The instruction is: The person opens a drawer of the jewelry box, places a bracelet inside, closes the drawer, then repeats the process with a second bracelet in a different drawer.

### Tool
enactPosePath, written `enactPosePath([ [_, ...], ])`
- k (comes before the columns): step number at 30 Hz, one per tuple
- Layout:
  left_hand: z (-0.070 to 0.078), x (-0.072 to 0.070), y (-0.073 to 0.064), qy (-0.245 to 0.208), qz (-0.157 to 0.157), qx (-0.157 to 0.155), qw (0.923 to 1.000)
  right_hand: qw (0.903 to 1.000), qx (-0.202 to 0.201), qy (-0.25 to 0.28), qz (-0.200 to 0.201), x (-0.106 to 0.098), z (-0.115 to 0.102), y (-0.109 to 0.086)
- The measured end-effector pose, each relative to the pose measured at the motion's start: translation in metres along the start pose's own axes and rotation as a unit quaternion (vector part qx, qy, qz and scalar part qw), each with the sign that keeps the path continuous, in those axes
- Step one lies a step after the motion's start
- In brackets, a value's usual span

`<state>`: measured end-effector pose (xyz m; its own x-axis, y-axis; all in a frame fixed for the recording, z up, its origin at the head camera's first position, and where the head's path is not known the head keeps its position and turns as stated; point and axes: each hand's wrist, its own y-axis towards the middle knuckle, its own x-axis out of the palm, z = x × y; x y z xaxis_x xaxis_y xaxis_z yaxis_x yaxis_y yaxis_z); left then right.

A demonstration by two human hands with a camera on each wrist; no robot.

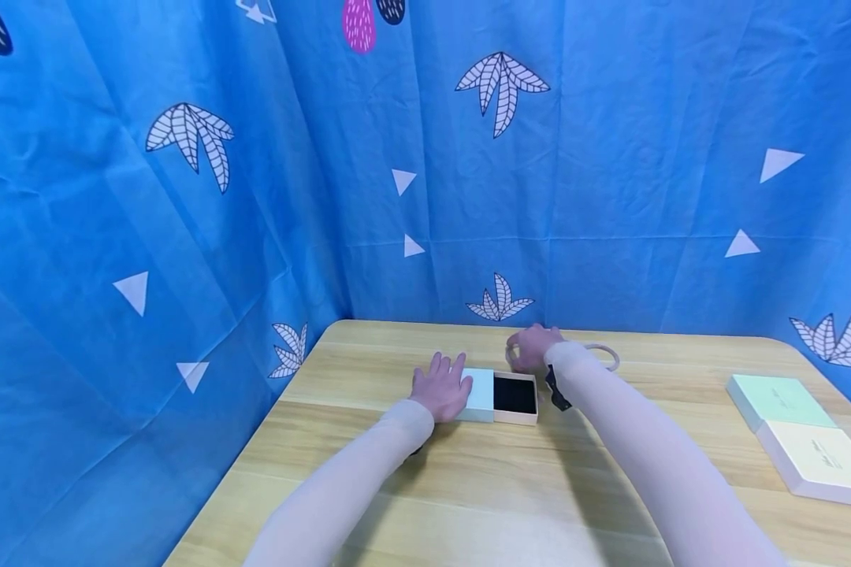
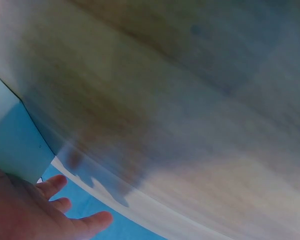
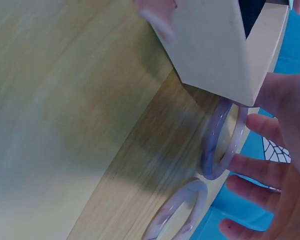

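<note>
A light blue box sleeve [image 1: 478,394] lies on the table with its pale tray [image 1: 516,418] slid out to the right, showing a black lining [image 1: 514,394]. My left hand [image 1: 441,387] rests on the sleeve's left part, fingers spread. Just behind the tray, my right hand [image 1: 532,346] holds a pale lilac bangle [image 3: 225,137] at its rim, and that bangle is tilted. My fingertips [image 3: 235,161] touch it in the right wrist view; the thumb's contact is hard to make out. A second bangle [image 1: 613,356] lies flat to the right, partly behind my sleeve.
At the table's right side sit a mint green box [image 1: 783,400] and a cream box [image 1: 823,457], side by side. A blue patterned curtain [image 1: 581,181] hangs behind the wooden table [image 1: 496,480] and along its left edge.
</note>
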<state>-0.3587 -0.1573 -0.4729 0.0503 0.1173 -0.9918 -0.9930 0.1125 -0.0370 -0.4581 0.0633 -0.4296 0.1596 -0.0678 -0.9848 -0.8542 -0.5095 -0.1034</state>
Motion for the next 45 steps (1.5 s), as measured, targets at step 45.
enactPosePath([
  [45,-0.002,0.003,0.0,-0.01,0.007,0.006,0.9999,0.9974,-0.054,-0.006,0.047,-0.028,-0.015,-0.03],
])
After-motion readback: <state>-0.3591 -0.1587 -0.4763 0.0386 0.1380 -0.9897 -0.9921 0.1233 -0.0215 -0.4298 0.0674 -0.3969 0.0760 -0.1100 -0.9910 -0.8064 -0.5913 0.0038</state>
